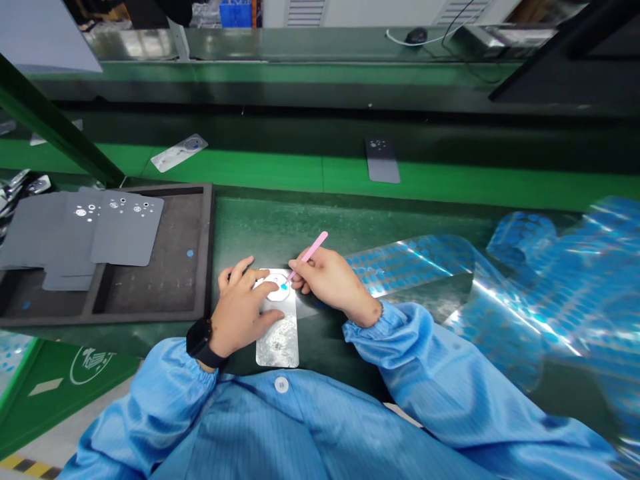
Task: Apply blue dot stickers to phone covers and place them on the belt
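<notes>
My left hand (243,313) lies flat with its fingers spread on a silver rectangular metal sheet (277,343), pinning it to the green bench mat. The sheet has a round white patch (277,287) near its far end. My right hand (325,277) grips pink tweezers (309,255) whose tips reach that patch. A small cyan disc (284,287) sits at the tweezer tips, on or just above the patch. A black smartwatch (200,343) circles my left wrist, and blue cuffed sleeves cover both arms.
A black foam tray (150,253) at left holds several overlapping grey sheets with small holes. A shiny clear film (520,293) printed with blue dots spreads over the bench at right. Two more sheets lie on the green shelf beyond; a computer mouse (417,36) sits farther back.
</notes>
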{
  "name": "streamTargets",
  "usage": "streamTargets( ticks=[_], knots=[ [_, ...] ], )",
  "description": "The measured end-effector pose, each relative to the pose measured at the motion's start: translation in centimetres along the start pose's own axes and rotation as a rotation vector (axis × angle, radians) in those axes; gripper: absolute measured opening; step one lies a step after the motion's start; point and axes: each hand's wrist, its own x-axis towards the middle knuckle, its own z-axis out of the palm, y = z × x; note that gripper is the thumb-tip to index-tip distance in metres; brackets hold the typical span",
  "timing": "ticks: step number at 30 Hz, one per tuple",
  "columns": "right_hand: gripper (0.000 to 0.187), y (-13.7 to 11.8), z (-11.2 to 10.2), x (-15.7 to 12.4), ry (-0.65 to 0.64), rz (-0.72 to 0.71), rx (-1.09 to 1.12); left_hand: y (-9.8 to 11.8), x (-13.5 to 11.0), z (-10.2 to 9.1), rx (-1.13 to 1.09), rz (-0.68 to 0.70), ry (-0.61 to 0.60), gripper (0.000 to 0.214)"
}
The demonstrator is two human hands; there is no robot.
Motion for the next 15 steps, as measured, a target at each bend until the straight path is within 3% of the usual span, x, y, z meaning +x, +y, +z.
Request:
streamTargets(
  ticks=[15],
  knots=[
    [0.017,-0.14,-0.14,-0.11,-0.016,-0.063,-0.098,0.05,-0.12,-0.12,0.055,0.044,-0.015,0.034]
  ],
)
